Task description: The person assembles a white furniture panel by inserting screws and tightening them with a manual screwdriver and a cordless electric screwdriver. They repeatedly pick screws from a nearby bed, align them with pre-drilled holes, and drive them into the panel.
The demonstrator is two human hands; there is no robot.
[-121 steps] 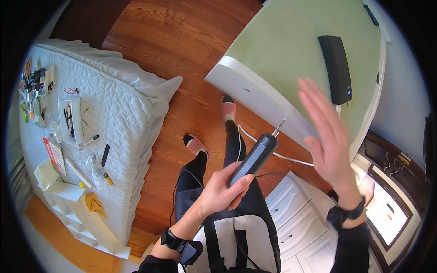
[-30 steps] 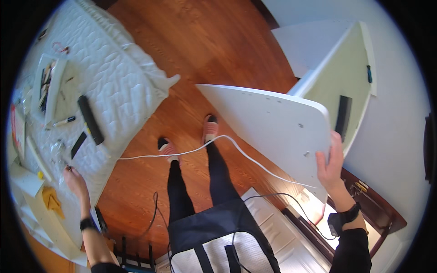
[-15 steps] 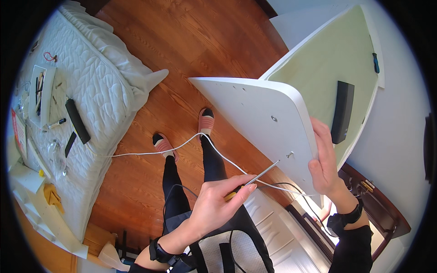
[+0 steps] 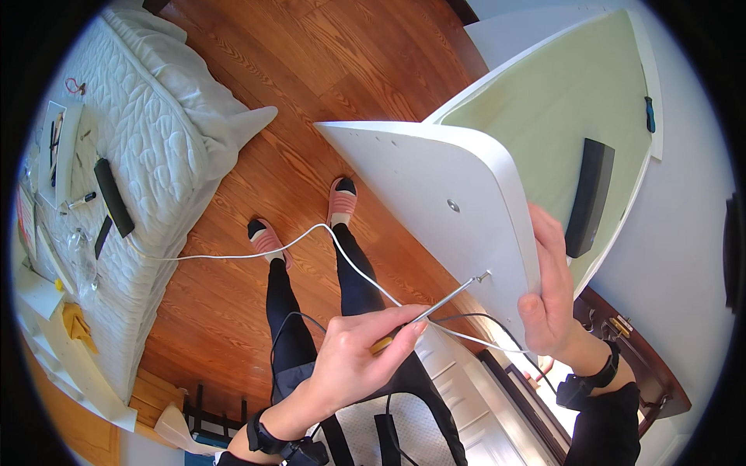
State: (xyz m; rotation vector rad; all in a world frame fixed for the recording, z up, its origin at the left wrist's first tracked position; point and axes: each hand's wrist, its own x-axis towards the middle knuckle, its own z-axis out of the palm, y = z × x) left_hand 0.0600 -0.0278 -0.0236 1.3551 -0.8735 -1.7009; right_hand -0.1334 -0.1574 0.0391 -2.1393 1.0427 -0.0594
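My left hand [image 4: 361, 357] is closed round a screwdriver [image 4: 451, 297] with a yellow handle and a long metal shaft. The shaft points up and right, its tip meeting the head of a screw [image 4: 485, 276] that sticks out of a white panel [image 4: 412, 175]. My right hand [image 4: 548, 291] grips the panel's rounded right edge, thumb on the near side and fingers behind it. A round metal fitting [image 4: 453, 205] sits in the panel above the screw. Behind, the panel meets a pale green surface with a white border [image 4: 536, 101].
On the green surface lie a black block [image 4: 590, 198] and a dark-handled tool [image 4: 650, 114]. A white cable [image 4: 225, 257] runs across from the bed [image 4: 167, 109], where a tray [image 4: 71, 155], a black bar [image 4: 114, 198] and small parts lie. A brown wooden piece [image 4: 660, 365] stands at right.
The screwdriver tip has come onto the screw, from just short of it. The view has shifted slightly, while my right hand keeps its grip on the panel's edge.
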